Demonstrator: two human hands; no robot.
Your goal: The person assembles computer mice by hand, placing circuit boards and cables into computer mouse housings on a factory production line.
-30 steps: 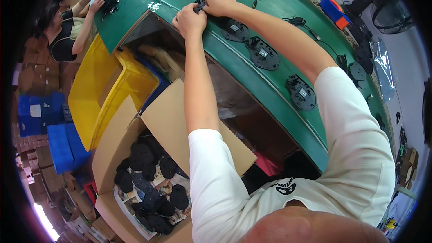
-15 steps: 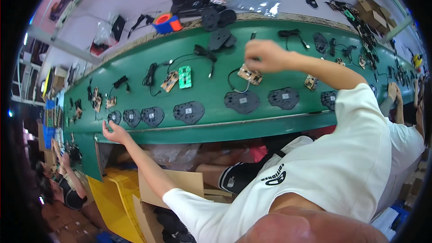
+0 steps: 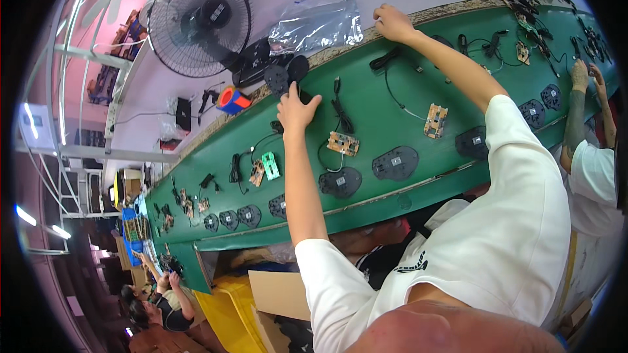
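A long green worktop (image 3: 376,127) sweeps across the frame, wide enough, it seems, for parts to lie apart and be picked up singly. Behind its far edge, upper left, stands a black wire-caged fan (image 3: 212,12); a crumpled clear plastic bag (image 3: 317,26) lies near it, probably pushed back out of the way. The left hand (image 3: 297,111), left of centre, reaches with thumb and forefinger spread to a stack of dark plastic shell pieces (image 3: 277,79) – whether it grips one, I cannot tell. The right hand (image 3: 392,23), top centre, hangs loosely bent over the far edge; nothing shows in it, though its palm is hidden. Black rounded plastic base plates (image 3: 395,163) line the near edge, presumably for easy reach. Tan rectangular circuit boards (image 3: 343,144) lie just beyond – black coiled cables (image 3: 341,116) set farther back, perhaps to prevent tangling.
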